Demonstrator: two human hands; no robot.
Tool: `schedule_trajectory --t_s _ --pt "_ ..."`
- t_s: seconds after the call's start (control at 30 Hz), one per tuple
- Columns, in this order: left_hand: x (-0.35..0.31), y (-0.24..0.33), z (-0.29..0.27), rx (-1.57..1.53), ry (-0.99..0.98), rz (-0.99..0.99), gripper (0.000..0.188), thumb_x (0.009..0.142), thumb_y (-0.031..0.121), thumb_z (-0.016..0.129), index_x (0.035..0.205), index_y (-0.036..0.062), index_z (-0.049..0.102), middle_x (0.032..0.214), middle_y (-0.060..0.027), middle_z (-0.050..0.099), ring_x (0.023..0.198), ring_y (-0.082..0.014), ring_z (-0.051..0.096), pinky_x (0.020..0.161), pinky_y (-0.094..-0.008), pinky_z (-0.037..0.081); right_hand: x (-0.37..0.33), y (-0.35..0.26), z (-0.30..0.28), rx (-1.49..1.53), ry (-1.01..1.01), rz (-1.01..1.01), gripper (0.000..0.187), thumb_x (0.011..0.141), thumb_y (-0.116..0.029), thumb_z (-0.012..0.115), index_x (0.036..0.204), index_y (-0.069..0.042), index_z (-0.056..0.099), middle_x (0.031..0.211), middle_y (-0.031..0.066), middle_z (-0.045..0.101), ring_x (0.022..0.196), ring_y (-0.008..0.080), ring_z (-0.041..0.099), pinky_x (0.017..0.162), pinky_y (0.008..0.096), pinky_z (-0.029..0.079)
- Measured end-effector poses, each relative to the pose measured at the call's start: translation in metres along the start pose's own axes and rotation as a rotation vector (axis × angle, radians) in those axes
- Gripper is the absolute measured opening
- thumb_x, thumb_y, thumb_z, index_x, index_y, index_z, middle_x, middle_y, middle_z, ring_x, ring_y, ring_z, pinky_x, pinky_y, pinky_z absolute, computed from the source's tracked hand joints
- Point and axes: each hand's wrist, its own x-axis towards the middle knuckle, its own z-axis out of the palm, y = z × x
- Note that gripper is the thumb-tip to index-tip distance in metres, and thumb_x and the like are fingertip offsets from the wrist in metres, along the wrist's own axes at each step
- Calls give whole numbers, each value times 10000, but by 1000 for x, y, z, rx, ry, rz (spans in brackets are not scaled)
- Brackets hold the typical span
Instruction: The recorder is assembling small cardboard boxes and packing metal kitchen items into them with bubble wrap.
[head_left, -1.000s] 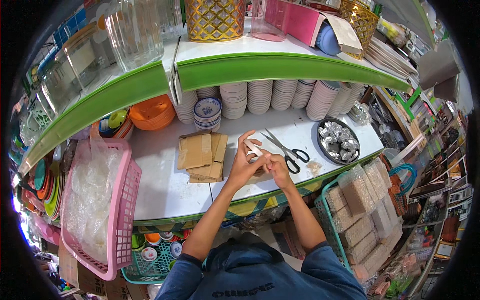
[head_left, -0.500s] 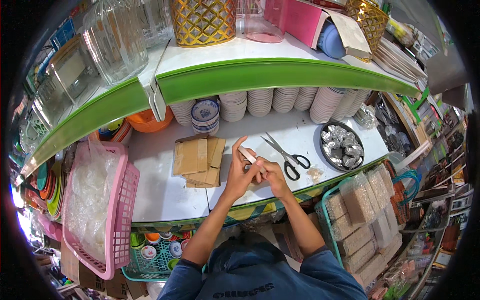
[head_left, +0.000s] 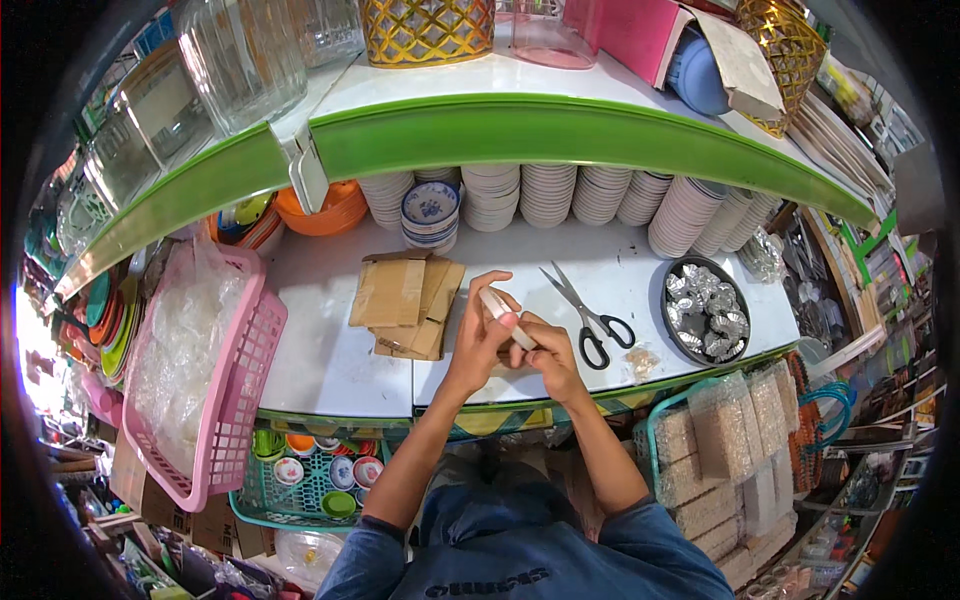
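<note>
Above the white shelf, my left hand (head_left: pixel 473 345) and my right hand (head_left: pixel 553 364) meet. Between them is a narrow whitish band (head_left: pixel 493 303), slanting down to the right; its exact kind cannot be made out. My left thumb presses across its middle, with the index finger raised and curled. Right-hand fingers pinch its lower end. Black-handled scissors (head_left: pixel 586 312) lie partly open to the right of my hands. To their left are flat pieces of brown cardboard (head_left: pixel 395 292), overlapping in a pile.
A dark round pan (head_left: pixel 664 322) holds small silver foil cups. Stacked bowls (head_left: pixel 548 196) line the back under a green-edged upper shelf (head_left: pixel 480 133). A pink basket (head_left: pixel 262 330) with clear plastic stands left; a teal basket (head_left: pixel 655 450) of wrapped blocks stands right.
The view has shifted, so the shelf and its goods appear slightly higher and farther right. Both hands keep nearly the same hold on the band.
</note>
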Motion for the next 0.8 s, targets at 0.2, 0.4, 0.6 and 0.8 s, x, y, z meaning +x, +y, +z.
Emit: schedule_trajectory --t_s 0.2,0.4,0.6,0.8 --pt "1 -7 4 474 12 323 516 919 250 620 1352 62 410 1003 -52 481 822 -123 510 746 -260 470 -5 6 -3 31 -13 30 415 912 -331 486 836 58 610 734 53 465 654 141 435 589 281 344" --pt "-3 0 -2 21 9 -124 425 941 261 573 1308 75 466 1005 -51 472 828 -131 498 729 -249 447 -3 2 -1 130 -32 85 505 892 -435 512 826 52 630 746 44 451 635 113 427 580 275 336" --pt "6 -14 -1 254 -89 105 497 921 230 617 1353 97 411 997 -44 467 773 -114 512 704 -241 447 -5 12 -9 5 -45 -42 404 920 -329 459 789 31 584 737 40 473 663 115 423 577 269 312" --pt "-3 13 14 99 48 -193 593 868 177 691 1371 102 387 931 -68 491 873 -132 525 764 -265 448 1 -2 -11 222 15 318 436 927 -368 453 768 25 555 682 37 447 662 131 406 592 274 301"
